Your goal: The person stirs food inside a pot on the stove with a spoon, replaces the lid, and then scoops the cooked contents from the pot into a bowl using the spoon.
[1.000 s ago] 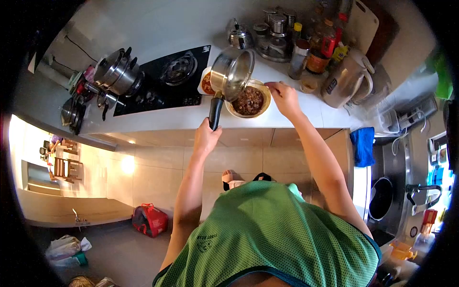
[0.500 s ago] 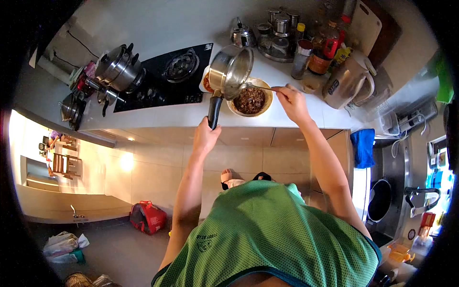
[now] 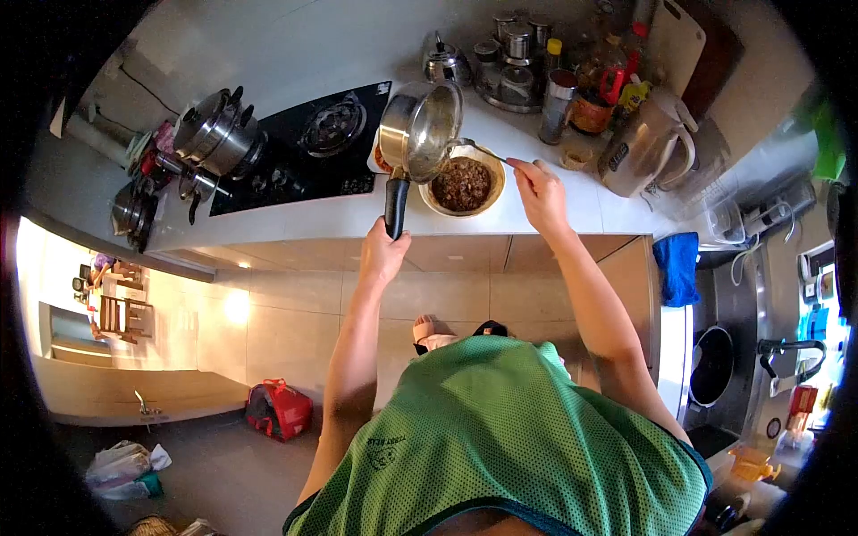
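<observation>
My left hand [image 3: 383, 251] is closed round the black handle of a steel saucepan [image 3: 404, 134]. The pan is tipped on its side, its mouth facing right, just above and left of a bowl [image 3: 497, 201]. Dark brown, lumpy food [image 3: 463, 184] fills much of the bowl. Pinched in my right hand [image 3: 541, 196] is the handle of a metal spoon [image 3: 490, 152], whose head is at the pan's rim, over the bowl's far edge. A second dish with reddish food [image 3: 379, 159] shows partly behind the pan.
To the left are a black cooktop [image 3: 304, 147] and a steel steamer pot [image 3: 214, 134]. A kettle [image 3: 444, 62] and several jars stand at the back. On the right are a thermal jug [image 3: 639, 147], a blue cloth [image 3: 677, 268] and a sink holding a black pan [image 3: 711, 366].
The saucepan has turned slightly and shifted a little left, more upright on its side. The spoon's head has lifted from inside the pan's mouth towards its rim.
</observation>
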Action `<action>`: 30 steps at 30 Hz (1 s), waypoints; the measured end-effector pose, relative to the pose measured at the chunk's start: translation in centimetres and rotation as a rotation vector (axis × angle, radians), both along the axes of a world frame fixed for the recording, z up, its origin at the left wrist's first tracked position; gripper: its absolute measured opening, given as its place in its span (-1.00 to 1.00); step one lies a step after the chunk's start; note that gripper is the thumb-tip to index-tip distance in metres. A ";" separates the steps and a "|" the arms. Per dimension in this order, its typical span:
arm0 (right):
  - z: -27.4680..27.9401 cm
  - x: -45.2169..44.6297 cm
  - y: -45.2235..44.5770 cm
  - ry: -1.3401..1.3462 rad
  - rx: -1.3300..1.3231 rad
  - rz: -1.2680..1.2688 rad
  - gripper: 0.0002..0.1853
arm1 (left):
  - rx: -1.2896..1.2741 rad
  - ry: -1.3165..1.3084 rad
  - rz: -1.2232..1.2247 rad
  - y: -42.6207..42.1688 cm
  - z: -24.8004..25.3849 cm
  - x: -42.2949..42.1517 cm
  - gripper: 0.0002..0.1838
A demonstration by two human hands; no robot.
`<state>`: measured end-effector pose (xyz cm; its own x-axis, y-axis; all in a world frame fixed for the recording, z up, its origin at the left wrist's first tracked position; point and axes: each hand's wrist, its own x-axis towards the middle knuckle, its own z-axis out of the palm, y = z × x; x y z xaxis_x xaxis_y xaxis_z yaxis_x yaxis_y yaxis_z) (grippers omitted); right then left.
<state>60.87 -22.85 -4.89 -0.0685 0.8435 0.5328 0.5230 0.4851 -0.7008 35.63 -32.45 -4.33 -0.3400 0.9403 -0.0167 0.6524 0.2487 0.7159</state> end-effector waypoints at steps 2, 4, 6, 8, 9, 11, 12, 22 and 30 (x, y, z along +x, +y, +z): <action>-0.3 -0.4 -0.1 -0.031 0.004 -0.024 -0.82 | -0.004 0.001 0.002 0.1 0.1 0.1 -0.74; -0.7 -0.8 -0.2 -0.063 0.009 -0.041 -0.82 | 0.014 0.000 0.005 0.1 -0.1 0.2 -0.75; -1.0 -1.1 -0.5 -0.055 0.029 -0.019 -0.82 | 0.006 0.005 0.009 0.0 0.1 0.4 -0.75; -0.7 -1.1 -0.9 -0.058 -0.006 -0.011 -0.82 | -0.001 0.009 0.012 0.1 0.4 0.7 -0.75; -0.5 -1.1 -1.0 -0.058 -0.040 -0.003 -0.83 | 0.001 0.011 0.015 0.0 0.5 0.8 -0.76; -0.2 -1.1 -1.0 -0.047 -0.057 -0.006 -0.83 | 0.004 0.012 0.019 0.1 0.6 0.9 -0.76; -0.2 -1.1 -1.0 -0.035 -0.075 -0.012 -0.83 | 0.007 0.008 0.023 0.2 0.6 1.0 -0.76; 1.1 0.2 -0.9 -0.110 -0.046 0.108 -0.84 | -0.007 0.075 0.043 1.0 -0.1 1.0 -0.75; 1.2 -2.1 2.3 -0.244 0.266 0.133 -0.84 | -0.029 0.066 0.034 1.3 0.2 1.4 -0.74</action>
<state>58.74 -20.54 -3.72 -0.3199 0.6529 0.6866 0.5789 0.7084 -0.4038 37.08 -31.19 -4.11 -0.3728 0.9277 -0.0206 0.6890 0.2916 0.6635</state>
